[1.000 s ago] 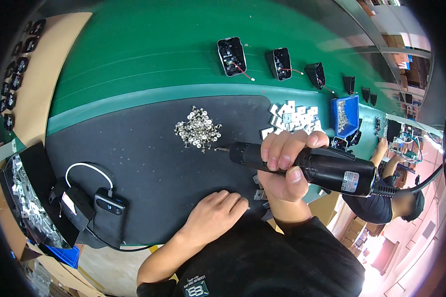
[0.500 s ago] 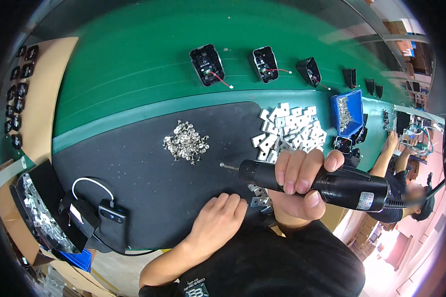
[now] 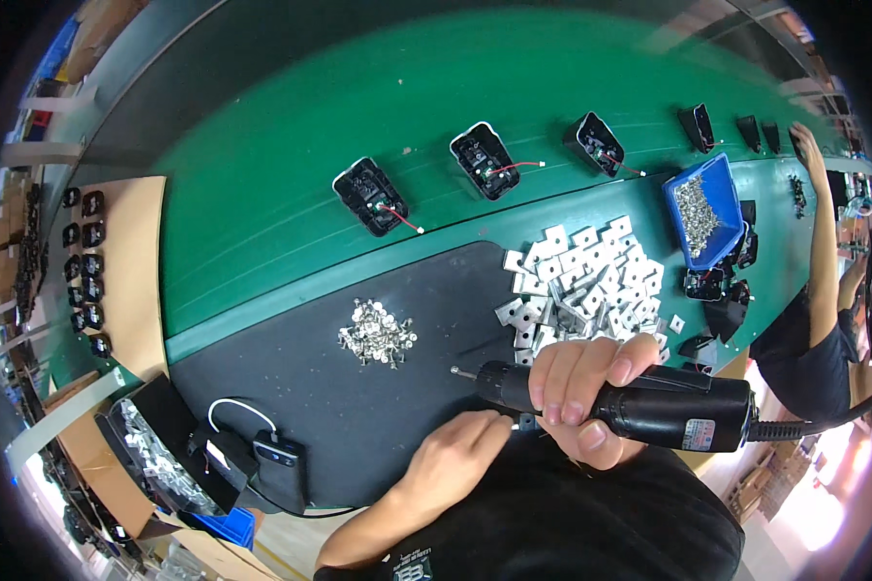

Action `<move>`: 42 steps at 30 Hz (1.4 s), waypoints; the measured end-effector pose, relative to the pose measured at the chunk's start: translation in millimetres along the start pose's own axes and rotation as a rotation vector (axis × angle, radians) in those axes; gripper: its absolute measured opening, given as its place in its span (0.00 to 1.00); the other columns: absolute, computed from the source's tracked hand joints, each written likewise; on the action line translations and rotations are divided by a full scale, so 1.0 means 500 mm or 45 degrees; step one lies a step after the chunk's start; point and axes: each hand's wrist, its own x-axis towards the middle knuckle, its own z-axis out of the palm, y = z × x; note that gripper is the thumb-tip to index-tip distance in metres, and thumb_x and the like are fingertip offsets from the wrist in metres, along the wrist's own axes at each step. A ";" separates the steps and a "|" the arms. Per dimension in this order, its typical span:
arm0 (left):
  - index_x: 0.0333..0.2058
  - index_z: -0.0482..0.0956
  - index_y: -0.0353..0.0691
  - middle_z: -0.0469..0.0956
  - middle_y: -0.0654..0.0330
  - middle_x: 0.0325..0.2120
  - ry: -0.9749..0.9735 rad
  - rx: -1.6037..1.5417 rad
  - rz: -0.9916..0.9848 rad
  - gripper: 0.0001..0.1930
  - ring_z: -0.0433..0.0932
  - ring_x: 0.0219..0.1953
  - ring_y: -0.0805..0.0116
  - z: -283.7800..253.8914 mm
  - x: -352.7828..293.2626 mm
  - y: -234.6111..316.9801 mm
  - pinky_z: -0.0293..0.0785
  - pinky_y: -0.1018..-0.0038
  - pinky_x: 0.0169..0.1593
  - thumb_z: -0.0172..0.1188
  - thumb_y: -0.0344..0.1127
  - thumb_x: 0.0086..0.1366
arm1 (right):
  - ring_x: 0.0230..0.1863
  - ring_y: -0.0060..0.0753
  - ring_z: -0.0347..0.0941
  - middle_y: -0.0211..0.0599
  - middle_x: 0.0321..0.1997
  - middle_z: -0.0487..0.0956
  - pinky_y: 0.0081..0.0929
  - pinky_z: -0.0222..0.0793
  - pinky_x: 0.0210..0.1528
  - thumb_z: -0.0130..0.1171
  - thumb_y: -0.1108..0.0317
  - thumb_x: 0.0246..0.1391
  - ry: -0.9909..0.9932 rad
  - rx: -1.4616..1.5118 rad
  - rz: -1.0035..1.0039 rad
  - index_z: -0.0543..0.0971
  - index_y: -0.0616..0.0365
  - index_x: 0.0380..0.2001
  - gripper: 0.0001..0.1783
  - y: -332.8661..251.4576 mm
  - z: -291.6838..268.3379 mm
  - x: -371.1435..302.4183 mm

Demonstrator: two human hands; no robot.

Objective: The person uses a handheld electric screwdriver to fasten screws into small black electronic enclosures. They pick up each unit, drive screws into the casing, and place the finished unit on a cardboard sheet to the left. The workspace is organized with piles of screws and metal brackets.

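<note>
My right hand is wrapped round a black electric screwdriver, held nearly level with its bit to the left. At the bit's tip is a small silver round end, perhaps a screw; I cannot tell. My left hand rests at the near edge of the black mat, fingers curled, fingertips beside a small metal clip. Whatever they pinch is hidden. A heap of silver screws lies on the mat beyond the bit. Many white-and-silver square metal pieces are spread beyond the screwdriver.
Black housings with red wires, one of them a nearer housing, stand along the green surface. A blue bin of screws sits right. A power bank and a box of metal parts are left. A co-worker's arm reaches in at far right.
The whole view has turned and shifted. My left hand has moved right, to the small metal clips below the screwdriver. The co-worker's arm now stretches farther toward the black housings.
</note>
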 end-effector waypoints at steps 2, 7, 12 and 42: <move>0.29 0.76 0.37 0.77 0.56 0.30 0.095 0.110 -0.037 0.06 0.79 0.33 0.58 -0.033 0.009 -0.015 0.77 0.68 0.36 0.60 0.23 0.51 | 0.23 0.27 0.68 0.32 0.24 0.70 0.28 0.68 0.30 0.57 0.81 0.43 0.018 -0.013 -0.006 0.61 0.55 0.46 0.26 -0.003 -0.005 0.003; 0.28 0.77 0.37 0.79 0.56 0.28 0.560 0.306 -0.272 0.08 0.79 0.29 0.60 -0.154 0.099 -0.037 0.75 0.71 0.35 0.66 0.24 0.47 | 0.23 0.27 0.68 0.32 0.24 0.70 0.28 0.68 0.29 0.56 0.81 0.42 0.088 -0.017 -0.040 0.61 0.55 0.45 0.26 -0.003 -0.012 0.004; 0.27 0.77 0.37 0.78 0.55 0.33 0.751 0.454 -0.241 0.08 0.76 0.37 0.64 -0.236 0.194 -0.071 0.72 0.72 0.38 0.67 0.26 0.48 | 0.22 0.26 0.68 0.32 0.24 0.71 0.28 0.68 0.28 0.56 0.81 0.42 0.102 -0.031 -0.022 0.61 0.55 0.45 0.26 -0.015 -0.020 0.011; 0.34 0.78 0.35 0.79 0.54 0.35 0.612 0.342 -0.481 0.14 0.76 0.37 0.55 -0.208 -0.049 -0.060 0.70 0.66 0.44 0.60 0.20 0.45 | 0.27 0.27 0.67 0.28 0.28 0.71 0.34 0.66 0.35 0.62 0.70 0.49 0.318 -0.338 -0.110 0.61 0.47 0.52 0.29 0.068 0.010 0.026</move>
